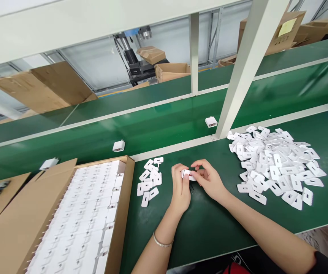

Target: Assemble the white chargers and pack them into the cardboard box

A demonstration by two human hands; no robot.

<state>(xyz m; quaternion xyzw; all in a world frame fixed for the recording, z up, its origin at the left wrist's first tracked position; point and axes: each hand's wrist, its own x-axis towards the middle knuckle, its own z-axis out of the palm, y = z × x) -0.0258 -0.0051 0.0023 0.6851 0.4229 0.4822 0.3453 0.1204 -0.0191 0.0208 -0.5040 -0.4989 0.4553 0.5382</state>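
Over the green bench, my left hand (179, 186) is closed around a small white plastic piece (186, 174) with a dark slot in its face. The thumb and fingertips of my right hand (208, 178) pinch the same piece from the right. Fingers cover much of it, so its full shape is hidden. To the left of my hands lies a small group of flat white slotted plates (149, 179). A much larger heap of such white plates (278, 163) is spread out on the right.
At the left stands an open cardboard box (128, 190) packed with rows of white plastic housings (81, 213). White sockets (119, 146) are mounted along the green back panel (158, 125). A slanted pale post (242, 72) rises behind my right hand. Cardboard boxes (172, 72) sit beyond the panel.
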